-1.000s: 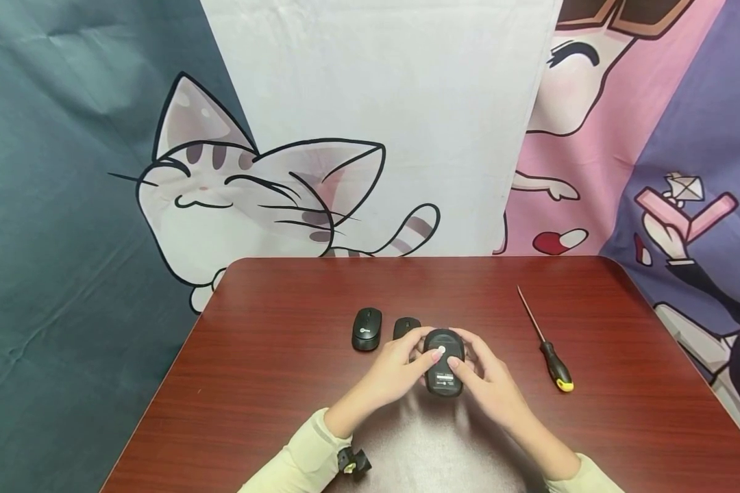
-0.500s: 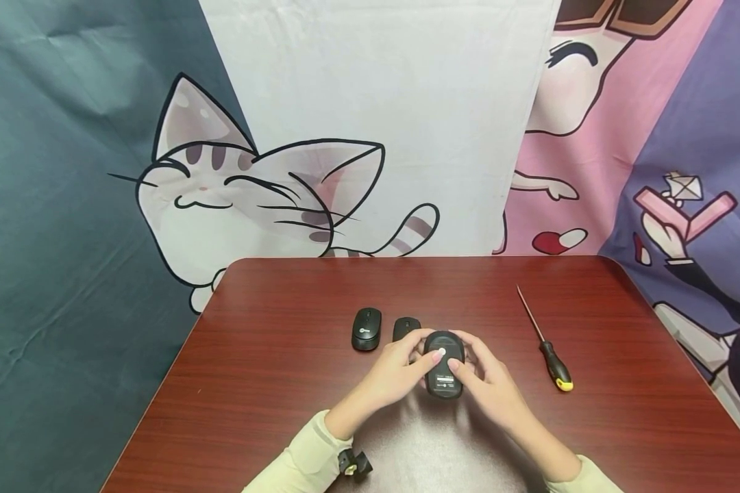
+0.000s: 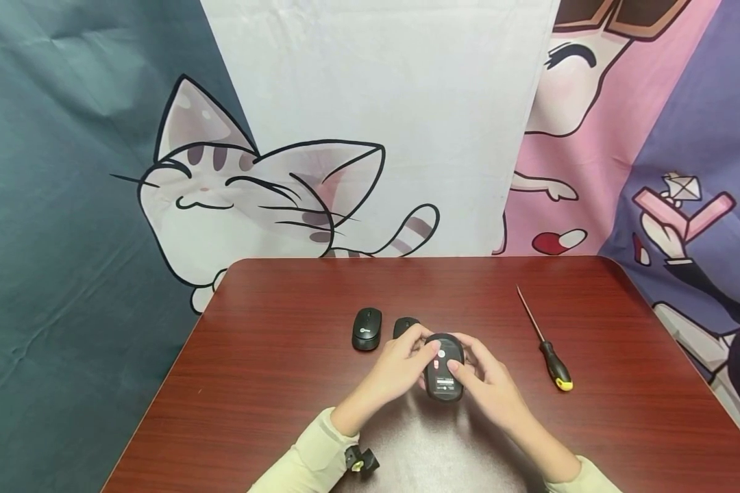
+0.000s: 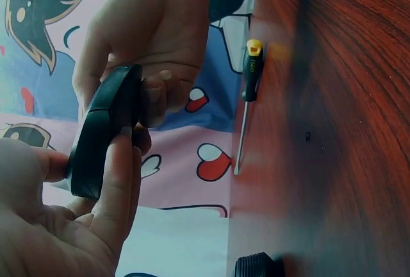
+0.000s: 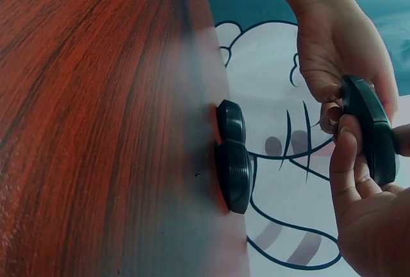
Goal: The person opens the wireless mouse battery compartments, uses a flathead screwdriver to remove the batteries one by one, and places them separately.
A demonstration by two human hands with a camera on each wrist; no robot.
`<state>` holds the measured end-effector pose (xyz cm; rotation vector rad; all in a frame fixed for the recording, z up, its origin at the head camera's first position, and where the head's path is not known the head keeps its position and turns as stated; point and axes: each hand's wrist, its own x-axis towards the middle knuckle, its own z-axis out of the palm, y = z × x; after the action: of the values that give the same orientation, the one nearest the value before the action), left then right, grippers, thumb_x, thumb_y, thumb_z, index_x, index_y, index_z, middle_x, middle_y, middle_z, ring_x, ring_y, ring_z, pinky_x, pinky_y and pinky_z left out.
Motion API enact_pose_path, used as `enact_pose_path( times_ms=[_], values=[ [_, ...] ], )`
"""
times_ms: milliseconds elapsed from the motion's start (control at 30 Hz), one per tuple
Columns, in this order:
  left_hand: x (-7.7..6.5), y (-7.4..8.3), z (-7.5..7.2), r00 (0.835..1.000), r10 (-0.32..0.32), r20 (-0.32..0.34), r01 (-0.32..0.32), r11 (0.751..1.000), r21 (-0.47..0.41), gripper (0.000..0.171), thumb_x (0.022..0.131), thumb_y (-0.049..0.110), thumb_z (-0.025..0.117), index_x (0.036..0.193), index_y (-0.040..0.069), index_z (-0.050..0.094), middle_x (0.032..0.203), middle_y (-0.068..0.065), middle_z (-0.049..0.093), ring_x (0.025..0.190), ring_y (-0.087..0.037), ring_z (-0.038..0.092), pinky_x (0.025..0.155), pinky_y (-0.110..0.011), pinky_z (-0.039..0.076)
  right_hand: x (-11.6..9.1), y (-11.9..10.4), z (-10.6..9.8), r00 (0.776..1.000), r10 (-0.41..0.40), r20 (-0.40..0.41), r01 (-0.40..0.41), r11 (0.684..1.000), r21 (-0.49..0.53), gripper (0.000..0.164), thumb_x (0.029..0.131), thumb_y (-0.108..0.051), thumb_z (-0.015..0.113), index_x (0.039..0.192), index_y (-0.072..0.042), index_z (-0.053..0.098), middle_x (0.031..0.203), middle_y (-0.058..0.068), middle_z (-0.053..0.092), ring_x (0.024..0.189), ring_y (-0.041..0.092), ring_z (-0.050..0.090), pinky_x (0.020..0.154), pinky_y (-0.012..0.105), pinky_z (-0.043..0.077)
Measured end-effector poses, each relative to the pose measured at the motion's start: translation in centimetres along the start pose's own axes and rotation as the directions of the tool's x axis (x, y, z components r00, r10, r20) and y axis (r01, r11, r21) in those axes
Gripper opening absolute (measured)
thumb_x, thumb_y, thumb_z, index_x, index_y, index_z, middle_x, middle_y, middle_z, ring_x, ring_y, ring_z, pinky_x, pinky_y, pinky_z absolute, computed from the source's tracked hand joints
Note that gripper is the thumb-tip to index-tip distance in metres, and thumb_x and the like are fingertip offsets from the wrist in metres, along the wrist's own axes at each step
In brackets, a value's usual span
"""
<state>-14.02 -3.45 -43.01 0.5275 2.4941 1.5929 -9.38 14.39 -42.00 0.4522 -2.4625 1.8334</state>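
Note:
A black computer mouse (image 3: 447, 385) is held above the table with its underside, which bears a white label and a small red-and-white spot, towards the head camera. My left hand (image 3: 397, 368) grips its left side, thumb on the upper part of the underside. On the right side my right hand (image 3: 495, 387) holds it too, the thumb lying across the underside. The left wrist view shows the mouse (image 4: 106, 133) edge-on, pinched between thumbs and fingers. Its top face is turned away from the head camera.
Two more black mice lie behind my hands: one mouse (image 3: 366, 329) at the left, the other mouse (image 3: 405, 326) partly hidden by my left hand. A screwdriver (image 3: 555, 366) with a black-and-yellow handle lies at the right of the brown table (image 3: 271, 342). Behind hangs a printed cloth (image 3: 444, 103).
My left thumb has shifted up and towards the mouse's left edge, uncovering the red-and-white spot. The mouse has sunk very slightly. My right hand keeps nearly the same hold.

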Motion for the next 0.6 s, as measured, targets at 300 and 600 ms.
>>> enact_pose_path(
  times_ms=[300,600],
  values=[
    [0.1,-0.2,0.4,1.0,-0.027,-0.003,0.027,1.0,-0.005,0.02,0.094,0.041,0.05,0.102,0.024,0.058,0.073,0.008,0.061,0.052,-0.011,0.059,0.049,-0.024,0.052,0.1,1.7,0.1,0.999,0.023,-0.022,-0.023,1.0,-0.004,0.037,0.094,-0.012,0.056,0.13,-0.009,0.047,0.103,0.007,0.067,0.086,0.011,0.066,0.074,0.022,0.055],
    [0.1,-0.3,0.6,0.999,-0.033,-0.033,0.036,0.994,0.102,0.021,0.095,0.045,0.045,0.096,0.027,0.056,0.073,0.012,0.061,0.065,-0.003,0.057,0.058,-0.019,0.047,0.2,3.9,0.7,0.996,0.055,-0.077,-0.054,0.998,0.01,0.033,0.093,-0.021,0.058,0.125,-0.019,0.052,0.099,0.0,0.069,0.084,0.011,0.066,0.074,0.022,0.055]
  ],
)
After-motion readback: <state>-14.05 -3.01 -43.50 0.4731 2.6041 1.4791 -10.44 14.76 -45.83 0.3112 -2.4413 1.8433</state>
